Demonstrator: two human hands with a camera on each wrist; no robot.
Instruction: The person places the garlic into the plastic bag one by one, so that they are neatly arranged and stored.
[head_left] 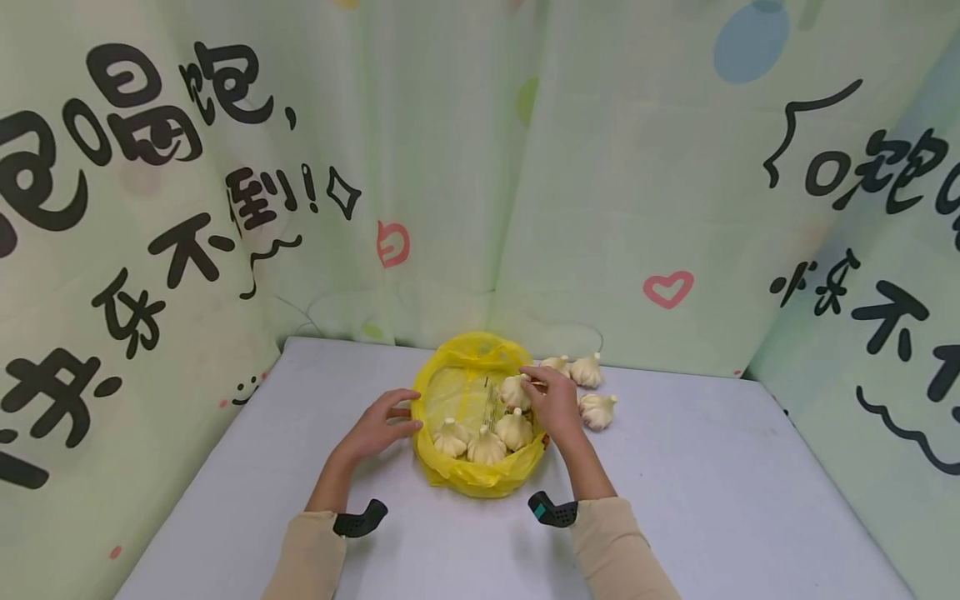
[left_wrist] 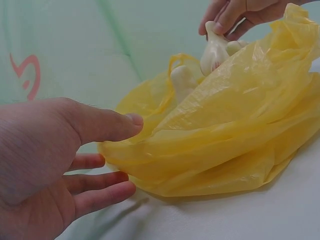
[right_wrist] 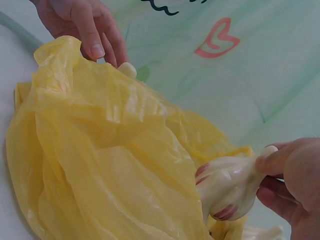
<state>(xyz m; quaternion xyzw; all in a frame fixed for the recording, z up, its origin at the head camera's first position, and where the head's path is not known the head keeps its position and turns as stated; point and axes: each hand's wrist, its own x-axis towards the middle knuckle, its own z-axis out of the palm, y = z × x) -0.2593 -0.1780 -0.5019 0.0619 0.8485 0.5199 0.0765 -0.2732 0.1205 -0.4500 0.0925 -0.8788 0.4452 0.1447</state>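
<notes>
A yellow plastic bag (head_left: 480, 482) lies wide open on the table, its rim rolled into a ring. Inside rest three garlic bulbs (head_left: 486, 447), along its near side. My right hand (head_left: 557, 406) pinches another garlic bulb (right_wrist: 230, 182) by its stem, over the right part of the bag's opening. In the right wrist view that bulb shows reddish streaks, and the bag hides part of it. At the bag's left rim is my left hand (head_left: 381, 425), thumb and fingers extended and apart; its fingertips appear to touch the plastic in the left wrist view.
Three loose garlic bulbs (head_left: 597, 411) lie on the white table (head_left: 697, 475), to the right of and behind the bag. A pale green curtain (head_left: 600, 208) with black lettering hangs around the table's back and sides.
</notes>
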